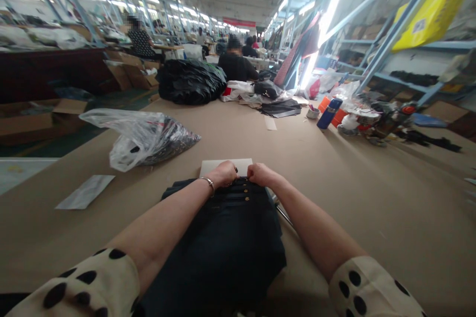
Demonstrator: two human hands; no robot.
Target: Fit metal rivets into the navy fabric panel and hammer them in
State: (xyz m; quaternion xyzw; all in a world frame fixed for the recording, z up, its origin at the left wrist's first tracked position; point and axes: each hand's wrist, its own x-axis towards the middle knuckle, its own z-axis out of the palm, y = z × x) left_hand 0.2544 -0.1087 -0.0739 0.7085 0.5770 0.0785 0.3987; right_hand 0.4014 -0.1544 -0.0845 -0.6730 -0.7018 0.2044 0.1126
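Observation:
A stack of dark navy garments (pixel 223 237) lies on the table in front of me, with a few brass-coloured buttons (pixel 247 199) in a row near its far edge. At that edge my left hand (pixel 224 174), a bracelet on its wrist, is closed on the dark cloth; a small dark spot shows at its fingers, too small to name. Just to its right, my right hand (pixel 261 175) pinches the same edge beside the button row. Behind both hands lies a flat white rectangular piece (pixel 211 164). A thin metal rod (pixel 285 215) sticks out under my right forearm.
On the brown tabletop (pixel 372 198) lie a clear plastic bag with dark contents (pixel 148 138) and a white paper slip (pixel 85 191). A dark garment pile (pixel 191 81) stands at the far edge. A blue box (pixel 329 113) and clutter are at right. People sit beyond.

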